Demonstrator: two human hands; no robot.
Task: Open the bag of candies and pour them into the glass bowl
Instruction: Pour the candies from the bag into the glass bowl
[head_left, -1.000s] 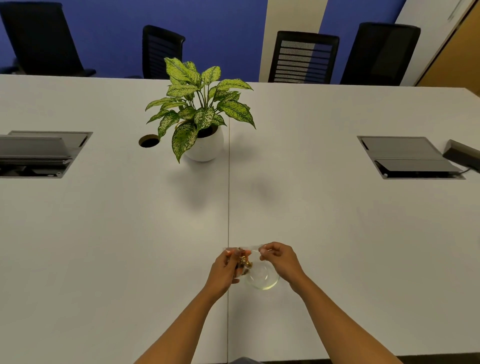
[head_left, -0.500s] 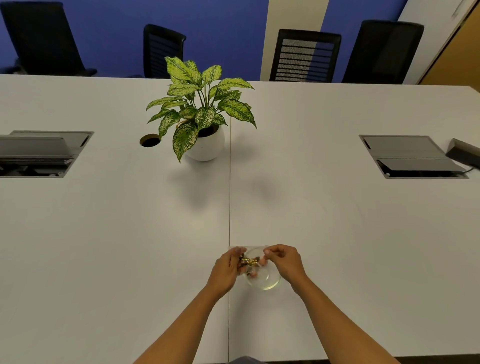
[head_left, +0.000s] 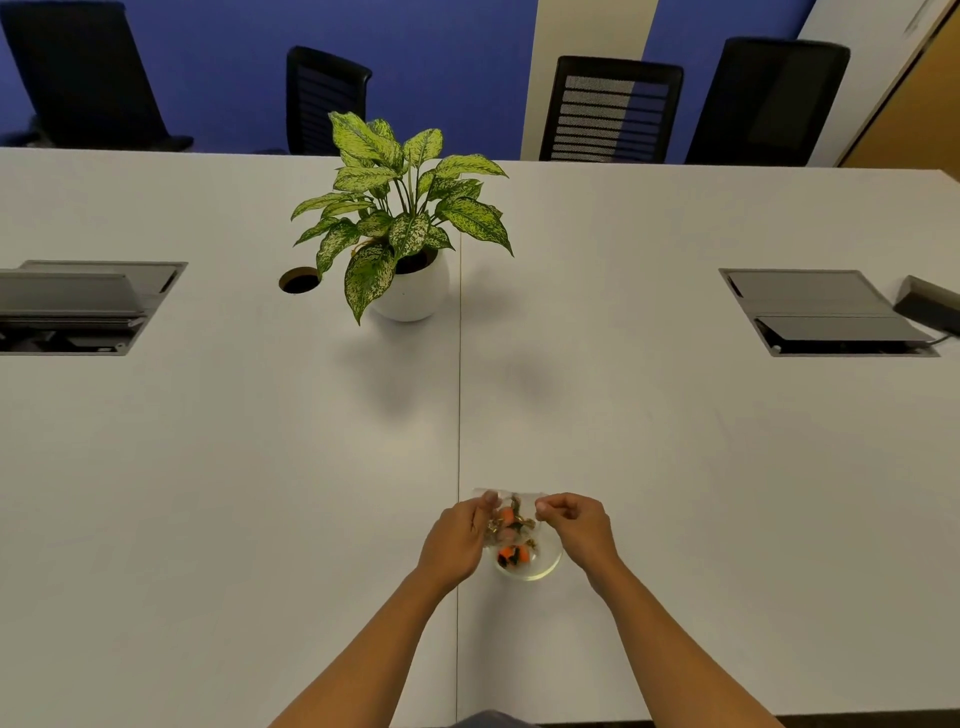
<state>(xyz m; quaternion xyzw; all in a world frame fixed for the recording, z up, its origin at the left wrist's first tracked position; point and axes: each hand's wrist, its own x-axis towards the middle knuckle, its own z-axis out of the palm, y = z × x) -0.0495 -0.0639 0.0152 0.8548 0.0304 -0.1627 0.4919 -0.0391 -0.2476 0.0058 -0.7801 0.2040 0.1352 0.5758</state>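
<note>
A small clear plastic bag (head_left: 511, 506) with wrapped candies hangs over a glass bowl (head_left: 540, 569) near the table's front edge. My left hand (head_left: 457, 540) pinches the bag's left side and my right hand (head_left: 576, 525) pinches its right side. The bag is tipped toward the bowl. Orange and dark candies (head_left: 511, 556) lie in the bowl, and more candies (head_left: 506, 519) are still inside the bag. The bowl's left rim is hidden behind my left hand.
A potted plant in a white pot (head_left: 410, 291) stands at the table's middle. A round cable hole (head_left: 298, 280) lies left of it. Recessed cable boxes sit at the left (head_left: 78, 306) and right (head_left: 826, 312). Black chairs (head_left: 613, 109) line the far side.
The bag has been lowered and tipped over the bowl, and candies have dropped into the bowl. Both hands have come closer together.
</note>
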